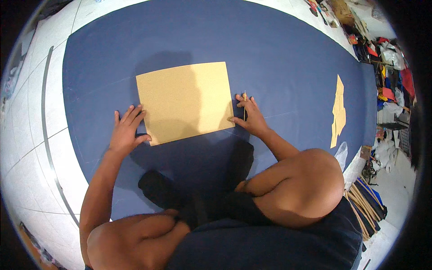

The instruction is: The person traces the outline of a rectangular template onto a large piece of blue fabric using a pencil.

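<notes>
On blue cloth, left fingers spread against a tan sheet, right fingers curled about a thin stick.

Tan sheet, flat, slightly skewed; thin stick

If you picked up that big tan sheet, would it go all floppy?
Probably just a bit: the tan sheet has straight edges and sharp corners, like card, but its wide middle might bend. It's likely light, since its edges look thin. It might slide if pushed, because it lies flat on the blue material.
</notes>
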Tool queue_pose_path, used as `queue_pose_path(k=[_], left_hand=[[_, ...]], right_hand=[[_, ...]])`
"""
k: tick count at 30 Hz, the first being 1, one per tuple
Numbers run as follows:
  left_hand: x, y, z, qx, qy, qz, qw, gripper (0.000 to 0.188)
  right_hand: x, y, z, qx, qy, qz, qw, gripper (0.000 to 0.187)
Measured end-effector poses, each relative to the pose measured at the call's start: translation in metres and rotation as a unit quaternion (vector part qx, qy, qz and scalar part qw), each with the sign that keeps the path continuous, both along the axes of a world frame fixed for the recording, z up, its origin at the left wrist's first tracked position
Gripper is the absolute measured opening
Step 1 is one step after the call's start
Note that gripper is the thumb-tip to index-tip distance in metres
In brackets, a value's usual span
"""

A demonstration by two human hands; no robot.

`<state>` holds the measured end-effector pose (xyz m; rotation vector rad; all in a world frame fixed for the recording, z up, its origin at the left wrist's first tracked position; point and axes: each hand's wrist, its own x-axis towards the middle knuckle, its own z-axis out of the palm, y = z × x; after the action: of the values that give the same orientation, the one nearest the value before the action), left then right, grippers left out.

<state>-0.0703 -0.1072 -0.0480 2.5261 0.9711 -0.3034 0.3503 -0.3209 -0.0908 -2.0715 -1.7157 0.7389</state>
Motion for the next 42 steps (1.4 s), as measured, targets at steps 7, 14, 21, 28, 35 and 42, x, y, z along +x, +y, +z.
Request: queue_pose_path(k=[7,14,21,28,35,42], left_hand=[[0.004,-0.001,0.0,0.004,-0.007,0.002,1.0,0.091],[0.007,-0.003,0.001,-0.004,-0.01,0.006,1.0,0.091],[0.005,-0.005,0.002,-0.006,-0.006,0.009,1.0,0.093],[0.01,-0.003,-0.001,0.0,-0.003,0.003,1.0,0.094],[0.028,0.006,0.013,0.013,0.018,-0.061,0.998,0.09],[0.056,0.017,0.012,0.052,0.074,-0.23,0.969,0.092]], right_hand=[[0.004,-0.006,-0.009,0.031,-0.01,0.004,0.999,0.08],[0.004,-0.006,-0.001,0.005,0.005,-0.013,1.0,0.054],[0.001,-0.005,0.002,-0.007,0.015,-0.015,1.0,0.055],[0.004,-0.005,-0.002,0.002,0.018,-0.022,1.0,0.055],[0.011,-0.002,0.001,0.002,-0.01,-0.011,1.0,0.058],[0.01,-0.007,-0.011,-0.016,0.003,-0.012,1.0,0.061]])
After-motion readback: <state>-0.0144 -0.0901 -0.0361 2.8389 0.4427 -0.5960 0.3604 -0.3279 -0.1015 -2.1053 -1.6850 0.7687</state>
